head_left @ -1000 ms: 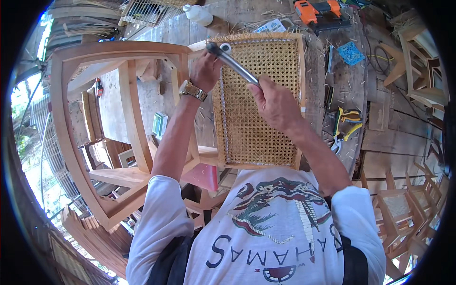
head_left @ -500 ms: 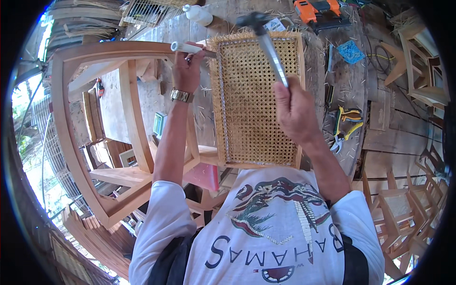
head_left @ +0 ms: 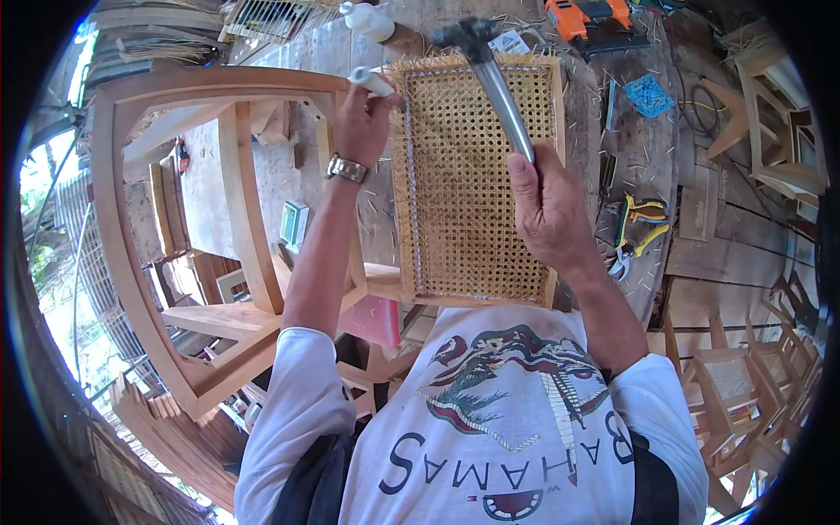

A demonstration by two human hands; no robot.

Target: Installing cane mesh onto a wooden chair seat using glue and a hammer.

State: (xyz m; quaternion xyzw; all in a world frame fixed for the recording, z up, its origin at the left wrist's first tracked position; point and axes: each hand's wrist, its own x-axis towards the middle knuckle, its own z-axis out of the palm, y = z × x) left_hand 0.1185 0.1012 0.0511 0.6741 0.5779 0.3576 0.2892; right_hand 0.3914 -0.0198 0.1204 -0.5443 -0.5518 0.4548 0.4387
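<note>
My left hand grips a white cylindrical piece at the upper left edge of a woven cane panel in a pale wooden frame. Loose cane ends fringe that edge. In my right hand is the metal handle of a hammer; its dark head is raised above the panel's top edge. A wooden chair frame stands to the left, beside my left forearm.
On the workbench are an orange-and-black tool, a white bottle, a blue mesh bundle, yellow-handled pliers and a green box. Wooden chair frames crowd the right.
The hammer has swung away from my left hand, up and to the right, with my right hand shifting rightward. My left hand moved left, then a little back rightward, with the white piece.
</note>
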